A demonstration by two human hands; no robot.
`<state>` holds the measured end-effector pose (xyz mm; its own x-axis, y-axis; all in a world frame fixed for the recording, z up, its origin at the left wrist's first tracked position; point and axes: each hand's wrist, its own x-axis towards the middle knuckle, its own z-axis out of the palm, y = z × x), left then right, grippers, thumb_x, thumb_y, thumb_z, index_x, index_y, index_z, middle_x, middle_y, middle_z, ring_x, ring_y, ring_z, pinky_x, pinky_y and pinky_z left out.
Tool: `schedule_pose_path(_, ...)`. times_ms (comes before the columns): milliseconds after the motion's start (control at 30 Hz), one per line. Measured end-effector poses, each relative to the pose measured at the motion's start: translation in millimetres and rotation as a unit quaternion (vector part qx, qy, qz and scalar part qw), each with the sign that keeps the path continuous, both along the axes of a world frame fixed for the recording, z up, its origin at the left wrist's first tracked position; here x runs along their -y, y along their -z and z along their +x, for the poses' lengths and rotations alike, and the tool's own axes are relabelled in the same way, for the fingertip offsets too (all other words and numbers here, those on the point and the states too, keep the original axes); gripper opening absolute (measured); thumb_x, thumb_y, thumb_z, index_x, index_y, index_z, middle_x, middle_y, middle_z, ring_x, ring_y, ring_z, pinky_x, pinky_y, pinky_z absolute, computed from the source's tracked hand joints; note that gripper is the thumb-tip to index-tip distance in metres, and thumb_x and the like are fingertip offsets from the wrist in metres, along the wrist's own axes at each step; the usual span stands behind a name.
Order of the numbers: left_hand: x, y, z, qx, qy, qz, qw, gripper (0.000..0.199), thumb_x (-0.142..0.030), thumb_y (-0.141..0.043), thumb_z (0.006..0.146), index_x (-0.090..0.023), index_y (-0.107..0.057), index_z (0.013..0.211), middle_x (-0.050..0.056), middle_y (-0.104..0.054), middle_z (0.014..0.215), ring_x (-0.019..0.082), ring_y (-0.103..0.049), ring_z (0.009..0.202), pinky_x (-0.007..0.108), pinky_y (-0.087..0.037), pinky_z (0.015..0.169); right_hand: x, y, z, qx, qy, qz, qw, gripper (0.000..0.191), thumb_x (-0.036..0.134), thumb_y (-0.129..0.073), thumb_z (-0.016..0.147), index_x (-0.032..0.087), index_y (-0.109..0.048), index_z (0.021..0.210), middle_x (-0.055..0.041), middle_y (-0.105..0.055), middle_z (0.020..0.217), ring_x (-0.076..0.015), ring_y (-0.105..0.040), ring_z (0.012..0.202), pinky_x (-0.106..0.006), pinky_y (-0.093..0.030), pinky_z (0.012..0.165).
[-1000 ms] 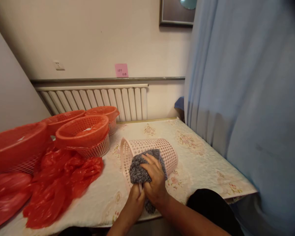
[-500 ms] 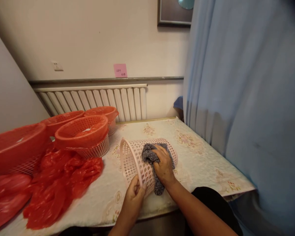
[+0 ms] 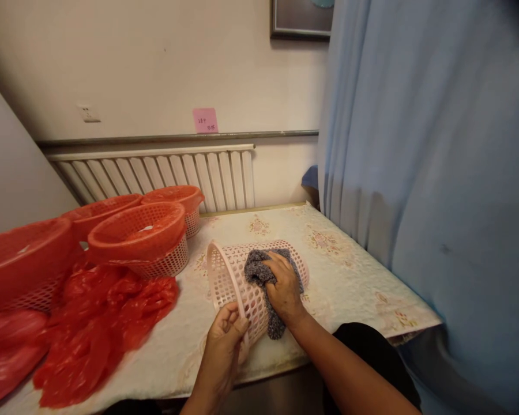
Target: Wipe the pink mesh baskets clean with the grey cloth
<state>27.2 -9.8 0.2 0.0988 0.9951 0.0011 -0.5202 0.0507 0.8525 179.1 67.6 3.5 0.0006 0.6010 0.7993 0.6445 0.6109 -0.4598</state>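
A pale pink perforated basket (image 3: 253, 305) lies on its side on the flowered table cover (image 3: 328, 294), its open mouth facing left. My left hand (image 3: 225, 340) pinches the near part of the basket's rim between thumb and fingers. A dark grey, speckled cloth (image 3: 259, 268) is bunched under my right hand (image 3: 284, 286), which presses it against the basket's upper side. One end of the cloth hangs down the near side of the basket.
Several similar baskets (image 3: 166, 266) lined with red bags stand at the left. Loose red plastic bags (image 3: 108, 323) are heaped in front of them. A blue curtain (image 3: 406, 144) hangs along the right side, and a white radiator (image 3: 177, 173) is behind the table.
My left hand has shifted slightly up along the basket's rim. My right hand stays on the cloth at nearly the same part of the basket. The whole view has moved a little.
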Motion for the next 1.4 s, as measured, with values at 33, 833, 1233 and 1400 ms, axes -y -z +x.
schedule_pose_path(33,-0.1,-0.5,0.0,0.005,0.003,0.001,1.000,0.034,-0.022,-0.076,0.071,-0.017,-0.065,0.102,0.008,-0.071,0.103,0.023,-0.065,0.100,0.033,-0.051,0.087,0.4,-0.4,-0.2,-0.002,0.001,-0.001,1.000,0.056,0.001,-0.041,0.058,0.018,-0.063,0.107,-0.0075,-0.062,0.122,-0.0234,-0.048,0.122,-0.043,-0.038,0.107)
schedule_pose_path(833,-2.9,0.9,-2.3,-0.009,-0.009,-0.003,1.000,0.030,-0.019,-0.074,0.070,-0.016,-0.066,0.098,0.006,-0.072,0.097,0.021,-0.067,0.091,0.029,-0.052,0.081,3.3,-1.2,-0.5,-0.004,-0.008,-0.008,1.000,0.056,0.000,-0.041,0.058,0.018,-0.063,0.107,-0.0079,-0.061,0.123,-0.0238,-0.047,0.123,-0.045,-0.037,0.107)
schedule_pose_path(1233,-2.8,-3.1,-2.1,0.001,-0.007,-0.022,1.000,0.030,-0.019,-0.078,0.064,-0.015,-0.068,0.092,0.006,-0.074,0.090,0.020,-0.069,0.084,0.029,-0.052,0.079,1.6,2.2,-1.2,-0.003,-0.009,-0.004,1.000,0.059,0.000,-0.041,0.057,0.018,-0.063,0.108,-0.0080,-0.061,0.124,-0.0239,-0.047,0.124,-0.045,-0.036,0.108)
schedule_pose_path(1400,-3.5,-2.5,-2.4,0.006,-0.015,-0.026,1.000,0.031,-0.019,-0.079,0.062,-0.014,-0.068,0.090,0.006,-0.074,0.087,0.020,-0.069,0.082,0.029,-0.053,0.078,1.4,2.7,-1.4,-0.002,-0.013,-0.001,1.000,0.058,0.000,-0.041,0.059,0.019,-0.062,0.110,-0.0068,-0.060,0.125,-0.0242,-0.047,0.125,-0.046,-0.037,0.107)
